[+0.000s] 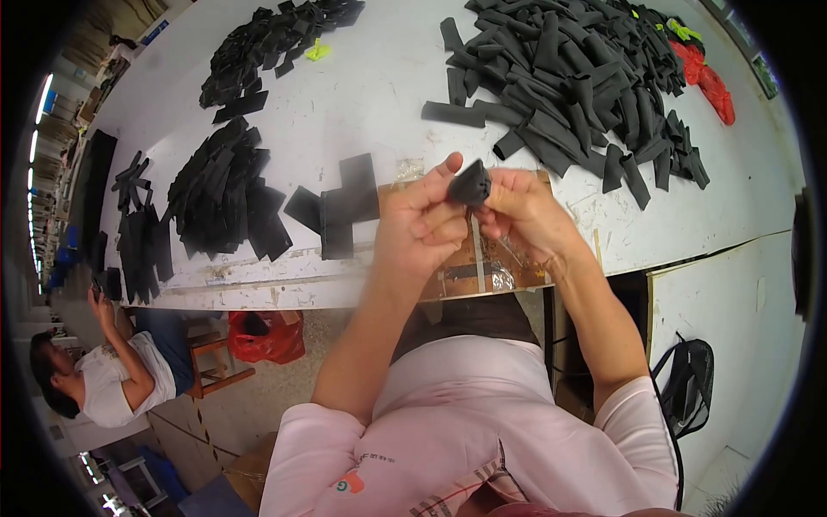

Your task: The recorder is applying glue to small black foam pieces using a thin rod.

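A small black fabric piece (471,183), folded or tube-like, is held up between my two hands above the near edge of the table. My right hand (536,211) pinches its right side between thumb and fingers. On the other side, my left hand (424,215) has its fingers curled against the piece, with the thumb raised. A thin strand or tool shows below my right fingers; its kind cannot be made out. Under the hands lies a brown cardboard sheet (459,282) with clear tape. Several flat black pieces (338,211) lie left of my left hand.
Black fabric tubes form a large pile (560,77) at the far right, near a red plastic bag (713,93). More flat black pieces are heaped (215,185) on the left of the white table (379,77). Another person (121,375) sits at the left. A black bag (689,383) hangs at right.
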Motion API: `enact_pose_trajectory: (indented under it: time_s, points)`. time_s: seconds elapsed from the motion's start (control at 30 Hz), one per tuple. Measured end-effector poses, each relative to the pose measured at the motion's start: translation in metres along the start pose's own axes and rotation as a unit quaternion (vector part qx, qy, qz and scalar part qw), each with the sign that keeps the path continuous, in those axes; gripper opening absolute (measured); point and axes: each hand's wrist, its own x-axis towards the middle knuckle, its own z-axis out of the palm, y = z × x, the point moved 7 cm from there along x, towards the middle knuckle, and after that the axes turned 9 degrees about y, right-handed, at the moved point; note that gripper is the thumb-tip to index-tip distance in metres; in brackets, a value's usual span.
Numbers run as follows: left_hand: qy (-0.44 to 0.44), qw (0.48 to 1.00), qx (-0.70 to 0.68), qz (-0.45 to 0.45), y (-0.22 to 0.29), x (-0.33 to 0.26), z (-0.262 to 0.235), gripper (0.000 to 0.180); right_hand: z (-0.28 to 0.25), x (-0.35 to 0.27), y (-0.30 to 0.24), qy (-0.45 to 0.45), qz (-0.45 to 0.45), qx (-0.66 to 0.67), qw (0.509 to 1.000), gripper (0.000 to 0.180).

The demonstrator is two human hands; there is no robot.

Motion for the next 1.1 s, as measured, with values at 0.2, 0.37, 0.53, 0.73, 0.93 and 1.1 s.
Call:
enact_pose_trajectory:
  time_s: [0.2, 0.37, 0.53, 0.73, 0.93, 1.1]
  points:
    - [-0.037, 0.992, 0.100, 0.068, 0.003, -0.022, 0.036, 0.031, 0.027, -0.007, -0.054, -0.087, -0.085, -0.115, 0.986, 0.025]
    - [0.065, 0.974, 0.191, 0.105, -0.005, -0.018, -0.009, 0.030, 0.004, 0.003, 0.007, -0.096, 0.015, 0.004, 0.995, 0.028]
    - [0.088, 0.920, 0.314, 0.218, 0.003, -0.019, 0.015, 0.025, -0.001, 0.012, -0.009, -0.081, -0.059, -0.077, 0.992, 0.025]
    - [-0.093, 0.994, -0.023, 0.053, -0.014, -0.023, 0.027, 0.025, 0.026, 0.003, -0.047, -0.116, -0.105, -0.173, 0.972, 0.025]
    - [0.140, 0.889, 0.374, 0.226, 0.001, -0.024, -0.003, 0.028, -0.005, 0.013, 0.010, -0.075, 0.014, 0.021, 0.997, 0.023]
    - [0.097, 0.471, 0.743, 0.466, 0.002, -0.048, 0.048, 0.028, -0.007, 0.011, 0.000, -0.055, -0.067, -0.122, 0.989, 0.025]
